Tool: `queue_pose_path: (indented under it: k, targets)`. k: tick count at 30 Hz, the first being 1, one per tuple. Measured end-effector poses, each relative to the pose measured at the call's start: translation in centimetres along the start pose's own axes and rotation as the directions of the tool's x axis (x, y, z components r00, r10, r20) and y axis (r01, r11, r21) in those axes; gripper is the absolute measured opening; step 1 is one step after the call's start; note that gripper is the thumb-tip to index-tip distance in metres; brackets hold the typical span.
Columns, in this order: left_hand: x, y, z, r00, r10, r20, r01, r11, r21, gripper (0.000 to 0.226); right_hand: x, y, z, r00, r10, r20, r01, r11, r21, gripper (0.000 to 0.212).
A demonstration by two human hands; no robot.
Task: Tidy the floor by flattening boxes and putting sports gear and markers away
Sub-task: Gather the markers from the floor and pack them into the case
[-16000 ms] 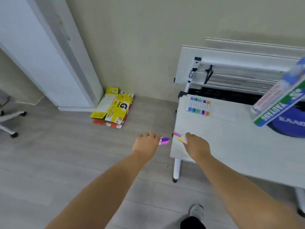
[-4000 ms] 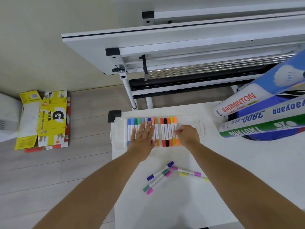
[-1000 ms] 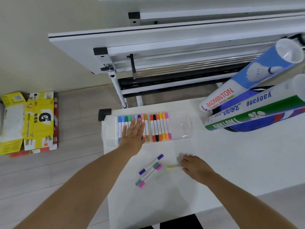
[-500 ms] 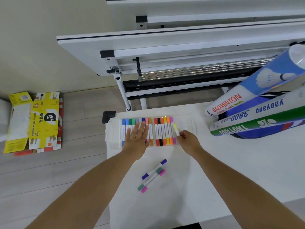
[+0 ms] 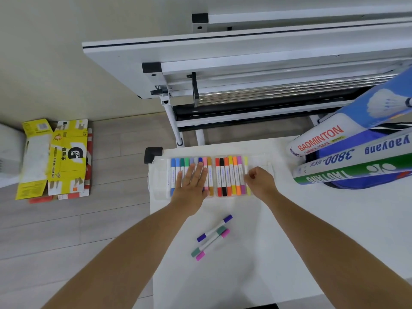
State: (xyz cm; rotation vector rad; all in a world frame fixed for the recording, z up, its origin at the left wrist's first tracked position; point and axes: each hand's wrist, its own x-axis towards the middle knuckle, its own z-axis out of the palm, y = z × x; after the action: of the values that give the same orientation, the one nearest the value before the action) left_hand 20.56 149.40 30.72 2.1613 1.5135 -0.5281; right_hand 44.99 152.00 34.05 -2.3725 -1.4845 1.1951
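Markers (image 5: 211,237) — three loose, slanted — lie this side of the marker case (image 5: 157,181), between both arms; right hand (image 5: 259,182) pinches the yellow marker (image 5: 246,162), left hand (image 5: 191,179) lies flat.

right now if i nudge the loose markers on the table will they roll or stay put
The loose markers look round-barrelled on a smooth white table, so a sideways nudge would probably roll them. They seem small plastic pens, likely light and stiff. They lie touching, so pushing one may shift its neighbour.
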Motion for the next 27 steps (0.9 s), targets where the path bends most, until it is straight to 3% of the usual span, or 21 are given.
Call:
queue_pose_path:
  k: [8,18,27]
  targets:
    - [0.0,0.0,0.0,1.000,0.002,-0.005,-0.002,1.000,-0.009,0.077,0.1,-0.1,0.2,0.999,0.011,-0.044,-0.011,1.000,-0.003,0.016]
    - [0.0,0.0,-0.1,1.000,0.003,-0.009,-0.003,1.000,-0.002,0.076,1.2,-0.5,0.6,0.997,0.064,-0.039,-0.065,0.997,-0.034,0.023]
    - [0.2,-0.2,0.4,1.000,0.007,-0.016,-0.008,1.000,-0.016,0.077,2.4,-1.2,0.3,0.987,0.149,-0.059,-0.158,0.962,-0.222,0.027]
